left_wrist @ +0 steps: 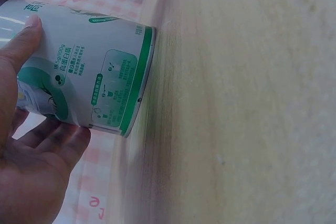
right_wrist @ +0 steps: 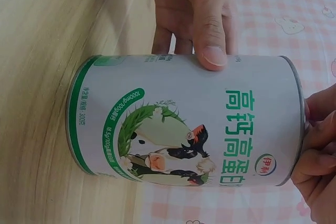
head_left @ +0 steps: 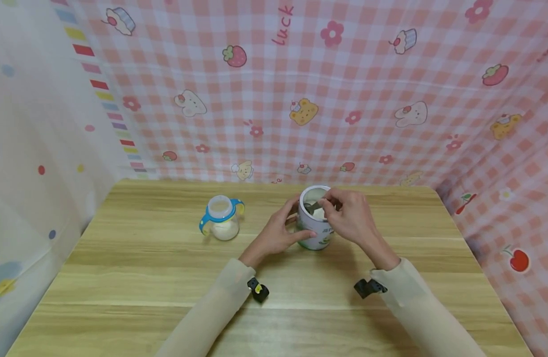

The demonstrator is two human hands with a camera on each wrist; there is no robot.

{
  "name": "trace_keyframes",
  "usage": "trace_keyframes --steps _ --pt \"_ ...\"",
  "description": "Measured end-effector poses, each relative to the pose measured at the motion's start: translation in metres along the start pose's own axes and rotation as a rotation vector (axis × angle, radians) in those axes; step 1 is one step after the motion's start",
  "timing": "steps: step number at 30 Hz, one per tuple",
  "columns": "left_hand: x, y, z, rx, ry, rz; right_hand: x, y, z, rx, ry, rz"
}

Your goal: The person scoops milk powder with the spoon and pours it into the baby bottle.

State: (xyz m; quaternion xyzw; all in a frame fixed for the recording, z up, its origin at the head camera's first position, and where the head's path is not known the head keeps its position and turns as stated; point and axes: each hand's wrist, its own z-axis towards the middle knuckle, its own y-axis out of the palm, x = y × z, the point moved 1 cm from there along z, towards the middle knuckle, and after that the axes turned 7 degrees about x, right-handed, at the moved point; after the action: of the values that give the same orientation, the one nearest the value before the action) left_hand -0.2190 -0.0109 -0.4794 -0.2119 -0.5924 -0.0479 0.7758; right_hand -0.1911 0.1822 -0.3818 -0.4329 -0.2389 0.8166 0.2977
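An open milk powder can, white with green print and a cow picture, stands upright on the table. My left hand holds its side, thumb at the front and fingers round the left. In the left wrist view the can rests its green base band on the wood. At the rim, my right hand pinches the handle of a greyish spoon, which dips into the can's mouth. Pale powder shows inside. The right wrist view shows my right fingers at the rim, but the spoon is hidden there.
Left of the can stands a clear baby bottle with blue-and-yellow handles, its top uncovered and pale powder inside. The wooden table ends at a pink checked cloth behind. Cloth also hangs at both sides.
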Motion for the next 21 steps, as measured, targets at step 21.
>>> trace_keyframes --steps 21 --pt "-0.0004 -0.0006 0.0005 -0.004 -0.004 -0.008 -0.0025 -0.0097 0.0059 -0.209 -0.007 -0.008"
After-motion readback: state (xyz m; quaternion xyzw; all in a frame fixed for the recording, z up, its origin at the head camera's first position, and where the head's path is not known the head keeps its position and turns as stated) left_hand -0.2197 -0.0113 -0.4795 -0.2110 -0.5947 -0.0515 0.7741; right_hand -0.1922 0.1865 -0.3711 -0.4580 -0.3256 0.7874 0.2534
